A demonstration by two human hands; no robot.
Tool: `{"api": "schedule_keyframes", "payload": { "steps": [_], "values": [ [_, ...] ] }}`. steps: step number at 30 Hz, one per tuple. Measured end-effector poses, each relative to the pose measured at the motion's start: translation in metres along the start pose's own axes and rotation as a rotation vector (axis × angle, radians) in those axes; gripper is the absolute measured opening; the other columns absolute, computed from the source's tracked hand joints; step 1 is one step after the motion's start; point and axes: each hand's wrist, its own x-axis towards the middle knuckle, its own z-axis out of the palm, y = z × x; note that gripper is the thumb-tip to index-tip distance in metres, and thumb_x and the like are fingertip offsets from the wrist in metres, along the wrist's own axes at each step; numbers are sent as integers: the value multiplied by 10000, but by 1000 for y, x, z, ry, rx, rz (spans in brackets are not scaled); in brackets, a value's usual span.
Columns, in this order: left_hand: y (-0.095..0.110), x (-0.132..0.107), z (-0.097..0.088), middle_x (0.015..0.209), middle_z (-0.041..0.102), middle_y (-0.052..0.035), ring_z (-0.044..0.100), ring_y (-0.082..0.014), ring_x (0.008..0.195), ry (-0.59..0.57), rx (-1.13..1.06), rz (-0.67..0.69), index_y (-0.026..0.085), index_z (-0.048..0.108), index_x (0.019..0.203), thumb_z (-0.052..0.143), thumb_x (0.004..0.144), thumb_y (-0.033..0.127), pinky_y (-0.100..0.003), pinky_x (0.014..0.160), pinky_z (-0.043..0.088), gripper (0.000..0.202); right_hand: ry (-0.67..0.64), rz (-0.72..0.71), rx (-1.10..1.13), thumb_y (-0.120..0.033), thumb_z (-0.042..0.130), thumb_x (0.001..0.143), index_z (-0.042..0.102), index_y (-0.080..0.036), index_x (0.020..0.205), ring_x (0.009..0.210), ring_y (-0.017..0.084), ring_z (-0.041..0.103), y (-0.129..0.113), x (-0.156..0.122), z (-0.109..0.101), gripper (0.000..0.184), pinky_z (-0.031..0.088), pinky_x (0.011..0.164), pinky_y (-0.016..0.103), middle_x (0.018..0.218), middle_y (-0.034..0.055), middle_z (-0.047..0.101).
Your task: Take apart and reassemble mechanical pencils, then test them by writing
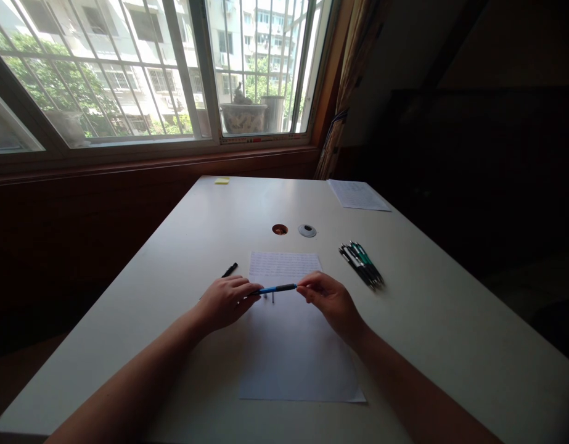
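Observation:
A blue pen with a dark grip (pixel 277 288) is held level between my two hands, above a sheet of paper (pixel 298 364). My left hand (pixel 229 299) is closed around its left end. At the right end, my right hand (pixel 328 299) pinches the tip between thumb and fingers. Handwritten lines cover the top part of the paper. Two small dark pieces (pixel 273 298) show on the sheet just below the pen; I cannot make out what they are. Beyond my left hand lies a black pen (pixel 229 269), partly hidden by it.
A bundle of several pens (pixel 362 265), black and green, lies right of the paper. Farther back are a round hole (pixel 280 229) in the white table (pixel 182 240), a grey round cover (pixel 307 230), written sheets (pixel 360 195) and yellow sticky notes (pixel 222 180). A barred window stands behind.

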Motion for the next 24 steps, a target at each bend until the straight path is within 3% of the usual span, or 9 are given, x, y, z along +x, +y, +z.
{"api": "schedule_keyframes", "payload": {
  "steps": [6, 24],
  "values": [
    [2, 1, -1, 858, 697, -64, 647, -167, 739, 8, -7, 5, 219, 658, 1142, 502, 980, 307, -260, 644, 507, 241, 23, 20, -35, -370, 676, 875, 676, -230, 935, 697, 167, 557, -3, -1, -2, 152, 488, 650, 304, 818, 22, 634],
    [-1, -2, 1, 886, 696, -51, 642, -173, 759, -10, 3, -4, 233, 645, 1153, 512, 976, 299, -277, 650, 493, 232, 15, 7, -106, -380, 631, 902, 671, -212, 847, 684, 181, 561, -4, -2, -2, 182, 488, 657, 320, 762, 26, 637]
  ]
}}
